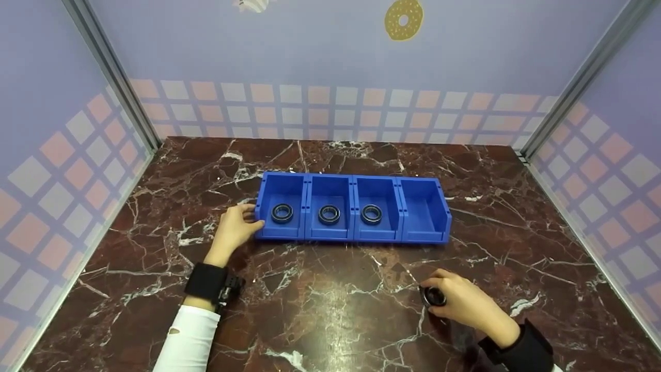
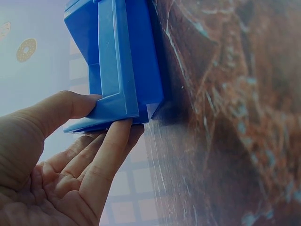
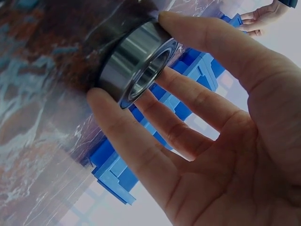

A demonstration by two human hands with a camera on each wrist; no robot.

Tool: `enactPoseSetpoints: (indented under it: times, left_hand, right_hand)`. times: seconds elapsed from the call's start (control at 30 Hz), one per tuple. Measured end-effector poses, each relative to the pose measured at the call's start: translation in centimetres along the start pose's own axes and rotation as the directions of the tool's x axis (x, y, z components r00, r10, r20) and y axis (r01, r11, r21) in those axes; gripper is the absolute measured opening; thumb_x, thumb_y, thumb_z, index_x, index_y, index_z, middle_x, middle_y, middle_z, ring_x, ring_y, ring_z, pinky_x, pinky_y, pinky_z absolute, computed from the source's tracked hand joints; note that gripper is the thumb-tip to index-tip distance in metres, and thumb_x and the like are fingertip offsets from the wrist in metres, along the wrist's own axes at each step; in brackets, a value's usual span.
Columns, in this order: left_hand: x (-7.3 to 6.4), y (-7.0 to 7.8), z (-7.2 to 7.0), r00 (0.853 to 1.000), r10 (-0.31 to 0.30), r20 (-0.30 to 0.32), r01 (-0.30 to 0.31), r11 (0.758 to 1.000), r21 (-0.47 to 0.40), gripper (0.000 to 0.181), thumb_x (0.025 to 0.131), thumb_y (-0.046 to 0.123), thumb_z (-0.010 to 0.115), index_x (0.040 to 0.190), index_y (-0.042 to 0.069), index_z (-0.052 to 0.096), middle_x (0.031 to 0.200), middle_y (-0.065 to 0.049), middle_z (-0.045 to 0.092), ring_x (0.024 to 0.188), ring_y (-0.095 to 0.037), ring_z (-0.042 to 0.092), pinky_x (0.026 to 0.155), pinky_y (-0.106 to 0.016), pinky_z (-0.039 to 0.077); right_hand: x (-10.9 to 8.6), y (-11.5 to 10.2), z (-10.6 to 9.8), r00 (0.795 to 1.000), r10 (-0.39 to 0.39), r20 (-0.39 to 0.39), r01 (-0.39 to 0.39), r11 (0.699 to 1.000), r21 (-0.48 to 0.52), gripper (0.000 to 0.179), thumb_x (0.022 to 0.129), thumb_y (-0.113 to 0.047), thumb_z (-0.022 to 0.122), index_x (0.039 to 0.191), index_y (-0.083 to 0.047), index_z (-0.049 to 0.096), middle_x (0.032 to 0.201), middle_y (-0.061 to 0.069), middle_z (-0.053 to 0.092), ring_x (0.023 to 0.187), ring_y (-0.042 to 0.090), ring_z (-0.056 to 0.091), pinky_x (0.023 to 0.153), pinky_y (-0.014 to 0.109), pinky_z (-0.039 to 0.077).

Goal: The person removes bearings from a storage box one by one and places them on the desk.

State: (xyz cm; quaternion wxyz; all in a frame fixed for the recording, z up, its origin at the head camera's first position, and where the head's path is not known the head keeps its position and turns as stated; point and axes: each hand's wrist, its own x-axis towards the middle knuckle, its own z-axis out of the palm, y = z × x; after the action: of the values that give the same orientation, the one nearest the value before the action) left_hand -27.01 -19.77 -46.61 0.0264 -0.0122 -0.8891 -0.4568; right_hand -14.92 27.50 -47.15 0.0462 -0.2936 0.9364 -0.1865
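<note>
A left hand (image 1: 235,227) pinches a row of blue bins (image 1: 353,209), and a right hand (image 1: 467,300) grips a shiny ring (image 3: 129,56).
At the lower left, a white sleeve (image 1: 188,336) ends near a black wrist band (image 1: 202,281). Above it, the left fingers hold the side of the first bin (image 1: 281,232), with the thumb at its edge. In the middle, the first three of four bins hold a dark ring (image 1: 282,221), a second ring (image 1: 329,222) and a third ring (image 1: 371,221), each lying flat. A yellow donut picture (image 1: 391,23) is up top, right of the middle. At the lower right, the right fingers and thumb squeeze the shiny ring by its outside, below the last bin in the frame; I cannot tell if it touches the brown desk (image 1: 320,289).
</note>
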Motion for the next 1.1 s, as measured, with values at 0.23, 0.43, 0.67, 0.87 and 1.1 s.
enactPoseSetpoints:
  times: [0.23, 0.43, 0.67, 0.87, 1.1]
  left_hand:
    - [-0.1, -0.1, 0.1, 1.000, -0.002, 0.004, 0.002, 1.000, -0.002, 0.048, 0.093, 0.000, 0.070, 0.133, -0.020, 0.055, 0.129, -0.039, 0.060, 0.119, -0.048, 0.063, 0.102, -0.051, 0.053]
    - [-0.2, 0.0, 0.1, 1.000, -0.007, 0.003, 0.007, 1.000, 0.008, 0.049, 0.093, 0.001, 0.070, 0.135, -0.019, 0.055, 0.129, -0.039, 0.061, 0.119, -0.048, 0.063, 0.102, -0.051, 0.054]
    - [-0.1, 0.1, 0.1, 1.000, -0.005, 0.006, 0.005, 1.000, 0.002, 0.048, 0.093, 0.001, 0.070, 0.134, -0.019, 0.056, 0.128, -0.038, 0.061, 0.119, -0.048, 0.064, 0.102, -0.051, 0.054]
    - [-0.1, 0.0, 0.1, 1.000, 0.001, -0.001, -0.001, 1.000, 0.005, 0.048, 0.092, 0.000, 0.070, 0.133, -0.019, 0.056, 0.127, -0.039, 0.061, 0.118, -0.048, 0.064, 0.102, -0.051, 0.054]
    - [0.0, 0.0, 0.0, 1.000, 0.008, -0.002, -0.008, 1.000, -0.001, 0.047, 0.092, -0.001, 0.070, 0.132, -0.020, 0.056, 0.127, -0.039, 0.061, 0.118, -0.048, 0.064, 0.102, -0.051, 0.054]
  right_hand:
    - [-0.1, -0.1, 0.0, 1.000, 0.011, 0.012, -0.011, 1.000, 0.004, 0.042, 0.078, -0.001, 0.086, 0.118, 0.001, 0.072, 0.108, 0.010, 0.064, 0.089, 0.026, 0.067, 0.071, 0.038, 0.059]
    - [-0.1, -0.1, 0.0, 1.000, -0.010, -0.011, 0.010, 1.000, -0.027, 0.042, 0.078, -0.003, 0.087, 0.117, -0.001, 0.073, 0.107, 0.008, 0.064, 0.090, 0.026, 0.066, 0.072, 0.040, 0.058]
    - [-0.2, -0.2, -0.3, 1.000, 0.012, -0.003, -0.012, 1.000, -0.024, 0.042, 0.079, -0.004, 0.086, 0.119, -0.001, 0.073, 0.108, 0.007, 0.063, 0.088, 0.023, 0.065, 0.071, 0.037, 0.057]
    - [-0.1, -0.3, -0.9, 1.000, -0.003, -0.016, 0.003, 1.000, -0.024, 0.042, 0.080, -0.006, 0.087, 0.119, -0.003, 0.073, 0.109, 0.008, 0.065, 0.089, 0.024, 0.067, 0.073, 0.039, 0.058]
    - [0.1, -0.5, -1.5, 0.999, 0.001, -0.052, -0.004, 0.999, -0.045, 0.040, 0.081, -0.007, 0.085, 0.119, -0.005, 0.073, 0.112, 0.008, 0.066, 0.094, 0.026, 0.068, 0.078, 0.045, 0.058]
